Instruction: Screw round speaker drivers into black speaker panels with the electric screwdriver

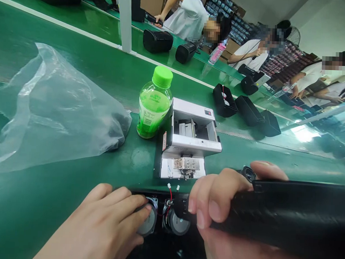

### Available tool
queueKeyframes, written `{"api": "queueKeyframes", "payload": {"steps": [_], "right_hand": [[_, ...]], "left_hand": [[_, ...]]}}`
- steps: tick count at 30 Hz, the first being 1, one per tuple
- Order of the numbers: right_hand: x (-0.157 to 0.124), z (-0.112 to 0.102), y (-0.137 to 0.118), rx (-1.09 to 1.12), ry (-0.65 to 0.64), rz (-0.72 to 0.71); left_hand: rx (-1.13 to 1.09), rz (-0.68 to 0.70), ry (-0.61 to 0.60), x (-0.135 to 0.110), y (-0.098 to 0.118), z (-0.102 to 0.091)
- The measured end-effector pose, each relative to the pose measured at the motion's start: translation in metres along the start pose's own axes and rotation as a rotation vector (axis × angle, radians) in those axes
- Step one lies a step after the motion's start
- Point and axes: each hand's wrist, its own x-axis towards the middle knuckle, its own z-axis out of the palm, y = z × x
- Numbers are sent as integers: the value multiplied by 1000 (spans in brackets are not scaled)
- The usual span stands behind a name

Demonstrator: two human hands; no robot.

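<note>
My right hand (223,199) is wrapped round a black electric screwdriver (294,217), its nose pointing left. The tip is over a round speaker (180,222) with a red wire and small white plugs (169,186). Fingers of my left hand (109,218) rest on a second round speaker (149,221), the thumb lower down and partly hidden. Both speakers sit in a dark black housing (168,244) close to me. Just beyond stands a white and black machine (189,141) with a metal block on its front.
A green-capped bottle (155,102) stands against the machine's left side. A clear plastic bag (62,114) with dark contents lies at the left. Black boxes (249,109) line the green bench behind. Across it, several people work among black speaker cases (158,41). A white post (125,22) rises there.
</note>
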Motion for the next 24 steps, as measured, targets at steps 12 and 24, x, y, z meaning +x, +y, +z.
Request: {"api": "queueKeyframes", "payload": {"steps": [12,24], "right_hand": [[2,9,-4,19,-4,209],[-4,4,-2,-29,-111,181]], "left_hand": [[-145,-104,43,-3,0,13],[-126,-71,-115,8,-2,-7]]}}
